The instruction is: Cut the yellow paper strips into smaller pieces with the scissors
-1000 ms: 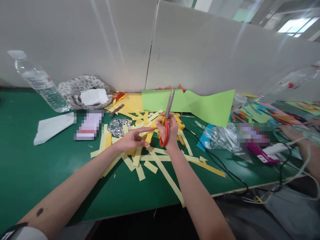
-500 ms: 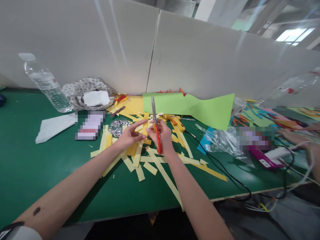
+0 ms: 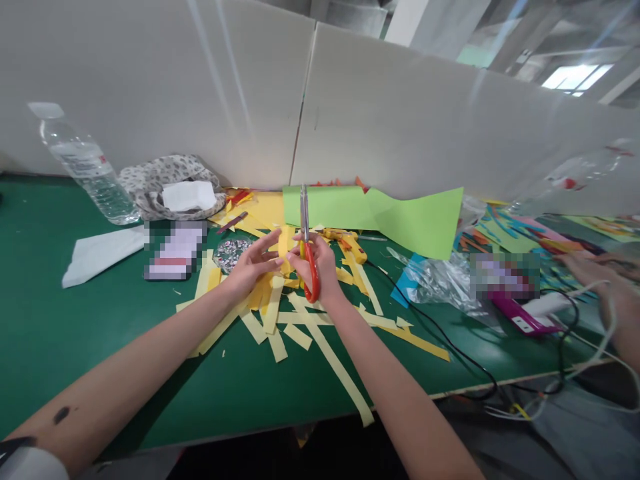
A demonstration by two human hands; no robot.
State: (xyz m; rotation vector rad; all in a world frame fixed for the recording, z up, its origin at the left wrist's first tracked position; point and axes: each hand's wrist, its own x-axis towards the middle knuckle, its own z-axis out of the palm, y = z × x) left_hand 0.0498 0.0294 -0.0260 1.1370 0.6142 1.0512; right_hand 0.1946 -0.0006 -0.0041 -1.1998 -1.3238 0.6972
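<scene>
My right hand (image 3: 320, 263) is closed round a pair of scissors (image 3: 313, 277) with red handles, their blades pointing up and away from me. An upright yellow paper strip (image 3: 286, 241) stands between my hands, at the tips of my right thumb and fingers. Just left of it, my left hand (image 3: 247, 272) has its fingers apart, the tips close to the strip's edge. Whether they touch it I cannot tell. Beneath both hands lies a loose pile of yellow paper strips (image 3: 273, 307). A clear round dish of small beads or sequins (image 3: 231, 255) sits behind my left hand.
A yellow glue gun (image 3: 353, 247) with a black cord lies behind my right hand. Green paper (image 3: 330, 208) leans by the partition. Left are a phone (image 3: 175, 250), tissue (image 3: 103, 253), cloth pouch (image 3: 170, 170) and water bottle (image 3: 90, 163). Another person's hand (image 3: 587, 270) is far right.
The left fingertips have drawn back slightly left from the yellow strip. My right hand has turned the scissors a little, so the blades are more upright. The view has shifted slightly.
</scene>
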